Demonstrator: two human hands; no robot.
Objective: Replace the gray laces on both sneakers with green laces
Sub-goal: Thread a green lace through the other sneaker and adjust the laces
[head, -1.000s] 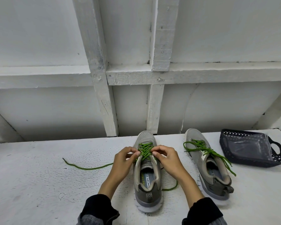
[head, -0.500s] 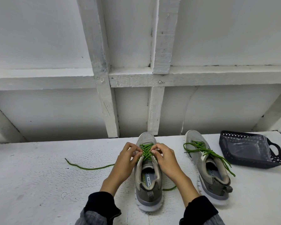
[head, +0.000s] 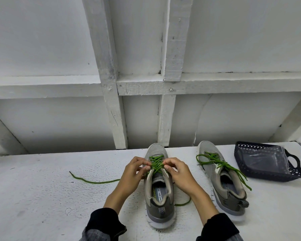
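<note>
Two grey sneakers stand on a white table, toes pointing away from me. The middle sneaker [head: 159, 197] carries a green lace [head: 155, 162] crossed through its eyelets. My left hand [head: 131, 174] pinches that lace at the left eyelet row, and my right hand [head: 178, 173] pinches it at the right row. One loose end of the lace [head: 94, 181] trails left across the table; the other shows behind the heel on the right. The right sneaker [head: 222, 181] is laced in green too, its ends hanging loose over the side.
A dark perforated basket [head: 268, 176] with clear plastic inside sits at the right, close to the right sneaker. A white wall with wooden beams [head: 115, 119] rises just behind the table's far edge.
Both hands stayed at the upper eyelets of the middle sneaker, fingers shifting slightly on the lace. The view tilted up a little.
</note>
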